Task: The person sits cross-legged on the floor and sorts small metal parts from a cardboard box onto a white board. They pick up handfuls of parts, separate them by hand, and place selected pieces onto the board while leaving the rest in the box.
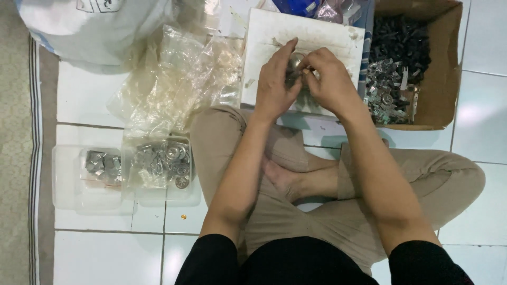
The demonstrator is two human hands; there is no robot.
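Note:
I sit cross-legged on a white tiled floor. My left hand (275, 84) and my right hand (330, 79) meet over a white tray (264, 31), fingers closed together on a small shiny metal part (294, 64). The part is mostly hidden between my fingers, so its shape is unclear. Just right of the tray stands a cardboard box (443, 63) with several dark screws at the back and silvery metal pieces at the front.
Two clear plastic containers (66, 179) at the left hold metal nuts and washers. Crumpled clear plastic bags (174, 79) lie beyond them, and a large white sack (90, 26) sits at the top left. A patterned mat edge runs along the far left.

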